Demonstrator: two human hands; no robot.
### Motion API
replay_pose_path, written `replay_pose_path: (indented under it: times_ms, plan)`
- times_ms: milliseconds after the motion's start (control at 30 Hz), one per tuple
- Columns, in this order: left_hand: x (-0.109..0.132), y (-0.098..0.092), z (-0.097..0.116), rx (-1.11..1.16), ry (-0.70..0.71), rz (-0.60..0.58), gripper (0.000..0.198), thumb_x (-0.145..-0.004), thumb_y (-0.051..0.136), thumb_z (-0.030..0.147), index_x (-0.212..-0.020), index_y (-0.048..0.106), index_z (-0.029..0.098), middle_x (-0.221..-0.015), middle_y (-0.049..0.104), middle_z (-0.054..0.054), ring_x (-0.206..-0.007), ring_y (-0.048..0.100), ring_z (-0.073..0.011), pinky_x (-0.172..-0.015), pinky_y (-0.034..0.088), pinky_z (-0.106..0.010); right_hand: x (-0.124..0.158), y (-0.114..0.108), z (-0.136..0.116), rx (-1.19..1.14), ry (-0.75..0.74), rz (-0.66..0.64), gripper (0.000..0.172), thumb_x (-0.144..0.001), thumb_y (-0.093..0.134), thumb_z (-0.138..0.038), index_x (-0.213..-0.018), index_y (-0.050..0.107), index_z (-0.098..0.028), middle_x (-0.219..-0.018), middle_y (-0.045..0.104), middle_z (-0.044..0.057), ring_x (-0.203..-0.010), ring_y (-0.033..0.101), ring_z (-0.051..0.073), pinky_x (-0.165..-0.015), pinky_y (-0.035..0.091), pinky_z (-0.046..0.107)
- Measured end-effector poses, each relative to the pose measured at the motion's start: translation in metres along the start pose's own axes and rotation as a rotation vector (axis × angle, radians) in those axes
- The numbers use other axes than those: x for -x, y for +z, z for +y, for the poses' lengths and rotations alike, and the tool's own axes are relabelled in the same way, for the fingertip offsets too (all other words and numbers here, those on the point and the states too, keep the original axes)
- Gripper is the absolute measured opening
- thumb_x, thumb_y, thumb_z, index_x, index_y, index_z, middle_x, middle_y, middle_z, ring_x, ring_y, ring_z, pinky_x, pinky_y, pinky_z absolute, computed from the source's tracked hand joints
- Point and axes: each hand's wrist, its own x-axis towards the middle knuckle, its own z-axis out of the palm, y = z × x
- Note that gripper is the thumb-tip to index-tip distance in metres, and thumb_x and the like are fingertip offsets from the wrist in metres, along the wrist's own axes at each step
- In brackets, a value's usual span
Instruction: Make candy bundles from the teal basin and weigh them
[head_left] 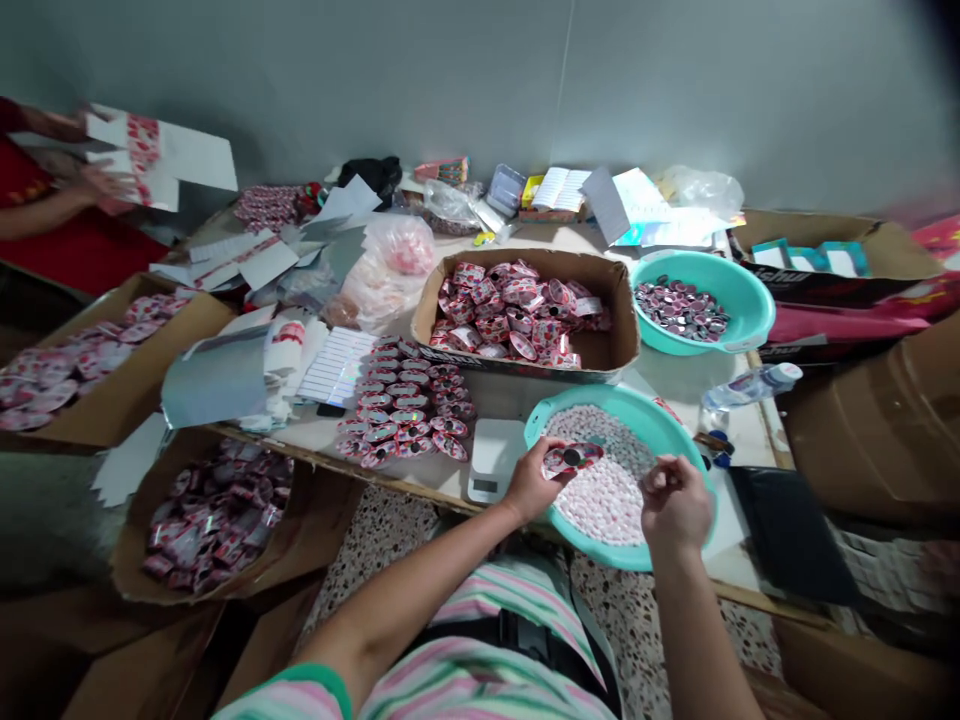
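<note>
My left hand (534, 487) grips a small red-and-white patterned oval carton (587, 456), which has a dark round spot on its face, over the near turquoise basin (634, 558). Small white and pinkish pellets (604, 512), perhaps sweets, fill that basin. Above its right side, my right hand (679, 508) is closed with the fingers bunched together; whatever they may hold is hidden. Left of the basin lies a white kitchen scale (495, 455). Rows of similar oval cartons (405, 405) are stacked beside the scale.
Behind stand a cardboard box (611, 352) of patterned cartons and a turquoise basin (754, 300) of dark round discs. A plastic bottle (750, 387) lies at right. More filled boxes (124, 565) stand at left, where another person's hands (101, 185) hold a flat carton sheet (199, 155).
</note>
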Motion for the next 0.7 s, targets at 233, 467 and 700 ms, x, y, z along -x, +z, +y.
replay_pose_path:
  times_ms: [233, 467, 700]
  plan:
    - [0.014, -0.026, 0.013, -0.069, 0.115, 0.03, 0.041, -0.074, 0.065, 0.015, -0.112, 0.053, 0.023, -0.117, 0.063, -0.002, -0.107, 0.059, -0.0163, -0.094, 0.046, -0.027, -0.002, -0.008, 0.021, 0.011, 0.248, 0.001, 0.019, -0.065, 0.067, -0.029, -0.076, 0.057, -0.017, -0.052, 0.044, -0.008, -0.043, 0.037, 0.004, -0.037, 0.028, 0.014]
    - [0.027, -0.044, 0.015, -0.182, 0.005, 0.123, 0.039, -0.076, 0.066, 0.023, -0.113, 0.054, 0.024, -0.112, 0.064, -0.002, -0.101, 0.061, -0.017, -0.089, 0.048, -0.026, -0.007, -0.003, 0.033, -0.038, 0.383, -0.002, 0.022, -0.072, 0.059, -0.039, -0.076, 0.056, -0.017, -0.059, 0.049, -0.004, -0.047, 0.046, 0.006, -0.038, 0.036, 0.016]
    - [0.034, -0.031, 0.013, -0.361, 0.046, 0.018, 0.039, -0.076, 0.068, 0.029, -0.113, 0.058, 0.025, -0.11, 0.065, -0.003, -0.102, 0.059, -0.0211, -0.09, 0.045, -0.032, -0.001, 0.028, 0.022, -0.221, 0.444, -0.194, 0.019, -0.071, 0.06, -0.027, -0.066, 0.045, -0.018, -0.057, 0.04, -0.007, -0.042, 0.035, 0.003, -0.036, 0.03, 0.013]
